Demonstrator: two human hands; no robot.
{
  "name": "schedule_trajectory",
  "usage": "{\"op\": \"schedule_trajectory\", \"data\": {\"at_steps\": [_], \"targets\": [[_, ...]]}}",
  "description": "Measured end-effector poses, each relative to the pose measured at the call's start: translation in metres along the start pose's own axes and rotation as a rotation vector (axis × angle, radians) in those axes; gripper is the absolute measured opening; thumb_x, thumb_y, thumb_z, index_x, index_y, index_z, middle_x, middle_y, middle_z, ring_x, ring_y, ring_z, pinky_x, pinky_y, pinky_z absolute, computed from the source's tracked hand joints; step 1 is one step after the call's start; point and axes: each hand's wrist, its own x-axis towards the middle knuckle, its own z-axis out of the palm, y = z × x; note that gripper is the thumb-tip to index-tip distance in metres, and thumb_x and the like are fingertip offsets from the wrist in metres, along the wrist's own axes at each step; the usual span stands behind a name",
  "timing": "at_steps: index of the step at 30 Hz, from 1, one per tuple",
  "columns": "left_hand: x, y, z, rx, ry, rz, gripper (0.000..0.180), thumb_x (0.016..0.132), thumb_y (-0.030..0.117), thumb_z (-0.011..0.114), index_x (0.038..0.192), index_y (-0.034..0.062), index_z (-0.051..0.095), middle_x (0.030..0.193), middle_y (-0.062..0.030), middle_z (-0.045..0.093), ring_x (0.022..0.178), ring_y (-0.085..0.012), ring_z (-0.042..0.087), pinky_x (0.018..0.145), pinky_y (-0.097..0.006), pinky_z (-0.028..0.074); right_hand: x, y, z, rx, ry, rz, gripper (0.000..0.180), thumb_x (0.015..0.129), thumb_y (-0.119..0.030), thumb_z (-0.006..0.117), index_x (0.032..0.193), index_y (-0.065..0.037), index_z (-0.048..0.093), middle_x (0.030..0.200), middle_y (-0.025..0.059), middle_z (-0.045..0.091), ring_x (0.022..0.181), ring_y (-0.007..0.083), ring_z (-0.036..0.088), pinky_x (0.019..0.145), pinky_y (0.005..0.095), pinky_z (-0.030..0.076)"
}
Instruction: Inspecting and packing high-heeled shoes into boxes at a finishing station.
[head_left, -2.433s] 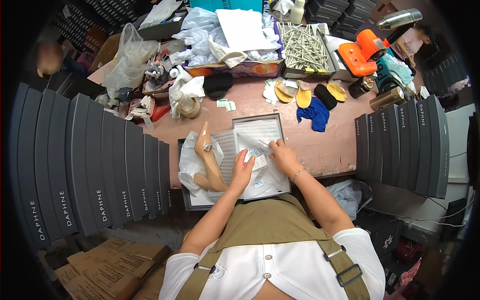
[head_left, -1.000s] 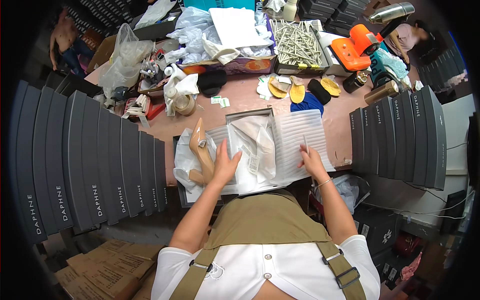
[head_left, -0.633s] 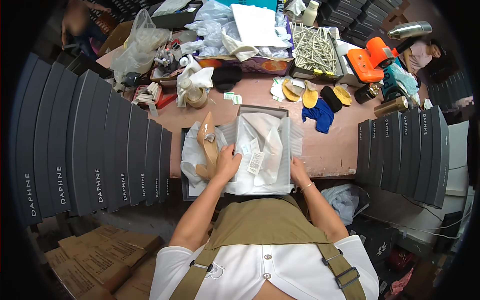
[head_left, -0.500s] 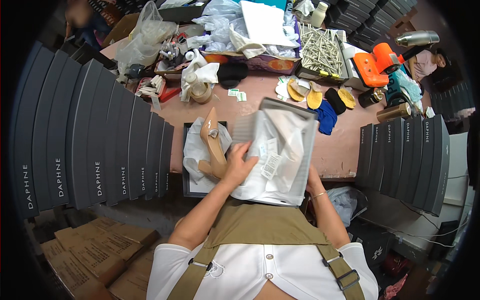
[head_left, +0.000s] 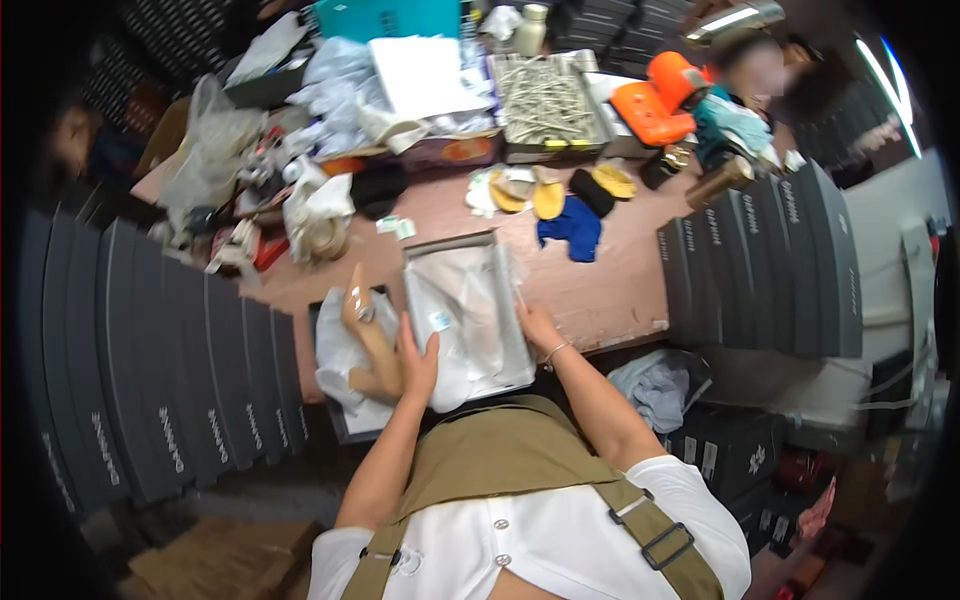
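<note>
A grey shoebox (head_left: 509, 345) lined with white tissue paper (head_left: 440, 280) rests at the front edge of the table, before my body. My left hand (head_left: 418, 365) grips its left wall, thumb over the rim. Just off the right wall, my right hand (head_left: 540, 330) has its fingers pinched together; a pale, thin piece shows at the fingertips, too blurred to name. Inside the box, a pale shape lies under the tissue. Left of it, a beige high-heeled shoe (head_left: 376, 352) lies on tissue in a second dark box part (head_left: 362, 428), partly covered by my left hand and the first box.
Stacks of dark shoeboxes stand at left (head_left: 150, 370) and right (head_left: 765, 270). Behind are a box of pale sticks (head_left: 548, 100), an orange tape dispenser (head_left: 655, 112), yellow pads (head_left: 549, 200) and a blue cloth (head_left: 570, 230). Cartons (head_left: 215, 560) lie low at left.
The shoebox has come down from its tilt and lies flatter, beside the shoe. My right hand has come out from behind its right wall. The whole view has turned and shifted.
</note>
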Motion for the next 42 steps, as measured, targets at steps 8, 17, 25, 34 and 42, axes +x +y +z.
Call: {"op": "schedule_trajectory", "data": {"at_steps": [8,17,25,34,42], "targets": [[0.005,0.055,0.018,0.955,-0.785,0.333,0.045,0.079,0.021,0.061,0.118,-0.0015,0.056,0.129,-0.0206,0.048,0.130,-0.0352,0.036,0.107,-0.057,0.021,-0.020,-0.149,-0.022,-0.519,-0.105,-0.492,0.043,0.080,-0.019,0.058,0.117,0.002,0.053,0.092,0.0230,0.066,0.083,0.0366,0.065,0.070,0.0446,0.052],[0.004,0.021,0.025,1.167,-0.861,0.370,0.046,0.084,0.029,0.055,0.123,0.0047,0.056,0.135,-0.0152,0.047,0.131,-0.0308,0.037,0.107,-0.052,0.024,-0.022,-0.143,-0.029,-0.554,-0.103,-0.561,0.035,0.081,-0.021,0.054,0.108,0.002,0.054,0.082,0.0222,0.066,0.078,0.0379,0.065,0.069,0.0456,0.051],[0.011,0.042,0.001,-0.595,-0.655,-0.410,0.055,0.095,0.037,0.048,0.137,0.0035,0.040,0.135,-0.0117,0.049,0.122,-0.0293,0.048,0.099,-0.040,0.042,-0.055,-0.141,-0.080,0.125,0.002,-0.579,0.027,0.087,-0.025,0.052,0.092,0.002,0.055,0.081,0.0267,0.060,0.079,0.0430,0.060,0.068,0.0450,0.047],[-0.017,0.093,-0.027,-0.971,-0.555,-0.741,0.046,0.091,0.022,0.056,0.128,-0.0040,0.046,0.119,-0.0170,0.059,0.099,-0.0257,0.064,0.087,-0.038,0.052,-0.058,-0.126,-0.033,0.152,0.135,-0.738,0.020,0.088,-0.022,0.059,0.085,-0.002,0.059,0.080,0.0184,0.060,0.073,0.0376,0.058,0.064,0.0405,0.046],[0.015,0.085,-0.037,-0.937,-0.028,-0.489,0.039,0.094,0.022,0.052,0.125,-0.0005,0.047,0.115,-0.0110,0.060,0.098,-0.0234,0.063,0.083,-0.037,0.053,-0.107,-0.124,-0.077,0.407,-0.361,-0.369,0.028,0.091,-0.029,0.059,0.098,-0.001,0.062,0.077,0.0045,0.062,0.064,0.0100,0.055,0.058,0.0251,0.045]]}}
